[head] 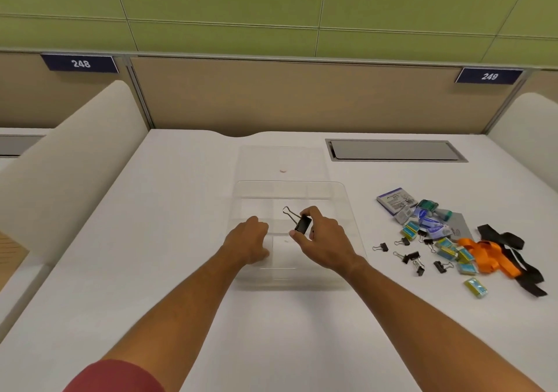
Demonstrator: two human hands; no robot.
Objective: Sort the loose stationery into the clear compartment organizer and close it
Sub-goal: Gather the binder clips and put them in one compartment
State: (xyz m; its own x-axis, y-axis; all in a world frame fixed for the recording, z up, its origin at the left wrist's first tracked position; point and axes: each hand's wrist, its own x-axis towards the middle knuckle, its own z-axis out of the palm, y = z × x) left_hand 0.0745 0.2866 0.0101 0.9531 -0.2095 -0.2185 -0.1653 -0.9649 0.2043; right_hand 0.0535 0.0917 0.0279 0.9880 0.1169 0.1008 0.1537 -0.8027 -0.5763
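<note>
A clear compartment organizer (332, 192) lies open in the middle of the white desk, its clear lid (280, 159) flat behind it. My right hand (324, 240) pinches a large black binder clip (303, 224) above the organizer's middle compartments. My left hand (249, 239) rests over the organizer's left side, fingers curled down; whether it holds anything is hidden. To the right lies loose stationery: small black binder clips (410, 257), yellow-blue staple boxes (475, 287), a purple-white box (392, 201) and orange and black lanyards (495, 258).
A grey cable hatch (395, 150) is set into the desk at the back right. White side dividers (69, 156) flank the desk, and a tan partition with number plates 248 and 249 stands behind. A small pale disc (283, 170) lies under the lid.
</note>
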